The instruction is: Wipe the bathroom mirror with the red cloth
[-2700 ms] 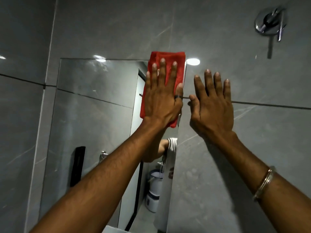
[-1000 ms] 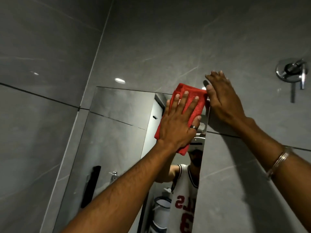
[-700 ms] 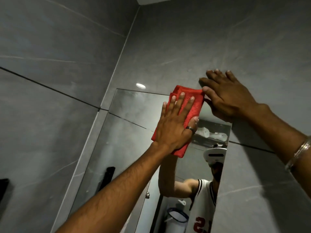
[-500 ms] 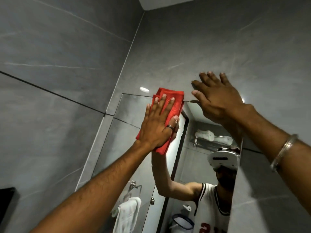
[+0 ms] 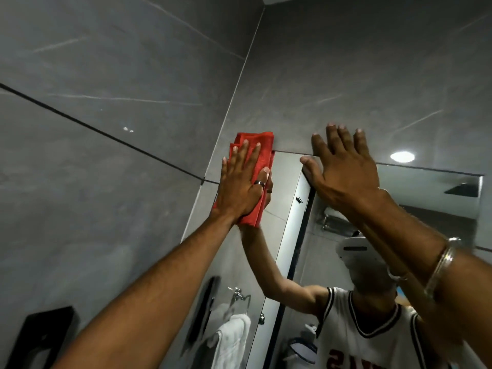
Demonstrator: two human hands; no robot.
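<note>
Both hands had shifted left: left hand [image 5: 241, 183], fingers flat, pressed red cloth [image 5: 257, 155] into mirror's [image 5: 282, 209] top-left corner; right hand [image 5: 343, 166] splayed, bracing.

Grey stone-look wall tiles [image 5: 119, 75] all around us, dark grout line [image 5: 101, 131] slanting across left wall. Black fixture [image 5: 40, 334] low on left wall, partly cut off. We note reflections: white towel [image 5: 231, 339] hanging on chrome ring [image 5: 241, 299], round ceiling light [image 5: 402, 156], door frame [image 5: 295, 235], chrome shelf [image 5: 335, 222], blurred.
</note>
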